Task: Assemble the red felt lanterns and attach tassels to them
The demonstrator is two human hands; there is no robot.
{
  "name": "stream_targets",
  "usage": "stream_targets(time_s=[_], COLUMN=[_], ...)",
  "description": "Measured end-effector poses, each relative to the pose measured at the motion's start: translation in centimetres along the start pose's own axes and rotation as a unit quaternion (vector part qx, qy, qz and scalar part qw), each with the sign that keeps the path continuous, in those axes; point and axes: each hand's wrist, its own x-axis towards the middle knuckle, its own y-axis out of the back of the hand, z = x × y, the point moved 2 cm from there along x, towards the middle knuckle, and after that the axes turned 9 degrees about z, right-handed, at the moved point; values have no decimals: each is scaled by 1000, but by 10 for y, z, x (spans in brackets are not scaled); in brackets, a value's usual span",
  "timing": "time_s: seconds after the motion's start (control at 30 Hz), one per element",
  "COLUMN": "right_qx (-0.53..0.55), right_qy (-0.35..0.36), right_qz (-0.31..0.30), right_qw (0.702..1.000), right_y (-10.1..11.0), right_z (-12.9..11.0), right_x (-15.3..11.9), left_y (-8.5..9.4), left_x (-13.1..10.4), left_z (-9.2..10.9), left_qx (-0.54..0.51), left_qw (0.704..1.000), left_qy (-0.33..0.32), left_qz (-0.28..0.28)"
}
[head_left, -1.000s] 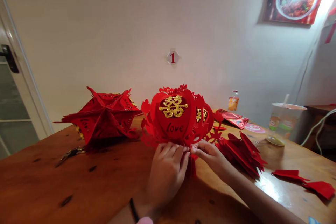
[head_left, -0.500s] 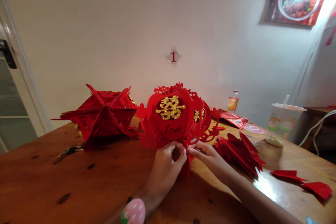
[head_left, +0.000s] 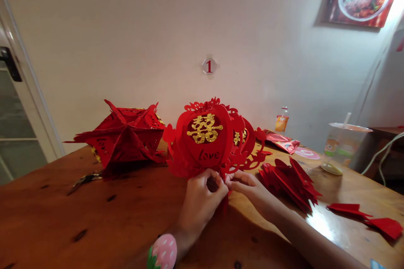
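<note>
A red lantern (head_left: pixel 211 138) with gold glitter characters and the word "love" stands upright before me on the wooden table (head_left: pixel 126 227). My left hand (head_left: pixel 203 191) pinches the lantern's lower edge, thumb and forefinger closed in a ring. Close beside it, my right hand (head_left: pixel 244 184) pinches the same bottom part, its fingertips almost meeting the left ones. Exactly which piece lies between the fingertips is hidden. A pink strawberry ornament (head_left: pixel 164 251) sits on my left wrist.
On the left lies another red lantern (head_left: pixel 123 138), with keys (head_left: pixel 85 181) in front. To the right are stacked red felt pieces (head_left: pixel 288 183), loose red pieces (head_left: pixel 368 218), a shiny red wrapper (head_left: pixel 280 141), a small bottle (head_left: pixel 282 119) and a plastic cup with a straw (head_left: pixel 342 147).
Both hands stay at the lantern's base, with the left fingertips shifted slightly right. The whole view has moved a little; the lantern stands as before.
</note>
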Motion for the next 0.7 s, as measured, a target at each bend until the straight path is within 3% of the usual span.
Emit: stream_targets(time_s=[0.5,0.7], right_qx=[-22,-48], right_qy=[24,43], right_qz=[-14,-12], right_qw=[999,998], right_y=[-4,-2], right_z=[-4,-3], right_x=[0,-1], left_y=[0,0], left_x=[2,-3], left_z=[-1,-1], left_qx=[-34,-16], left_qw=[998,1000], left_qy=[54,17], left_qz=[14,16])
